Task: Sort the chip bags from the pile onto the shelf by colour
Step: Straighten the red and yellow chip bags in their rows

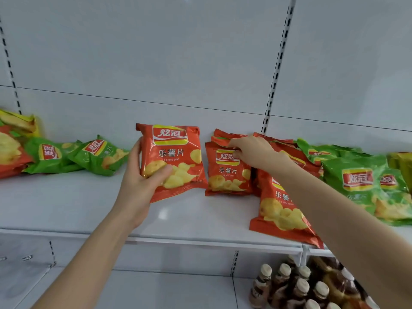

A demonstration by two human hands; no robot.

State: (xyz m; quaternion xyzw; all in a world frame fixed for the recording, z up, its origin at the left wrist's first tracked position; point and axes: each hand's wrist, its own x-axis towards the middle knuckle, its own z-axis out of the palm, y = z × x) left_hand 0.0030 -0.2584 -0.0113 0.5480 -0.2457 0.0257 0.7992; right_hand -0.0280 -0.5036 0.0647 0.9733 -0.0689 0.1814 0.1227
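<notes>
My left hand [142,175] grips a red chip bag [172,159] upright above the white shelf [189,219], thumb across its lower front. To its right my right hand [249,152] holds the top of an upright row of red bags [227,172], fingers curled over the front bag's upper edge. Another red bag [281,210] lies flat by the shelf's front edge, partly under my right forearm. Green bags [356,181] are stacked at the right. A mixed pile of green bags [73,155], red and yellow bags [13,141] lies at the left.
A yellowish bag [401,163] shows at the far right edge. On the lower shelf at the bottom right stand several brown bottles [298,286] with tan caps. The slotted upright [276,68] runs up the back panel.
</notes>
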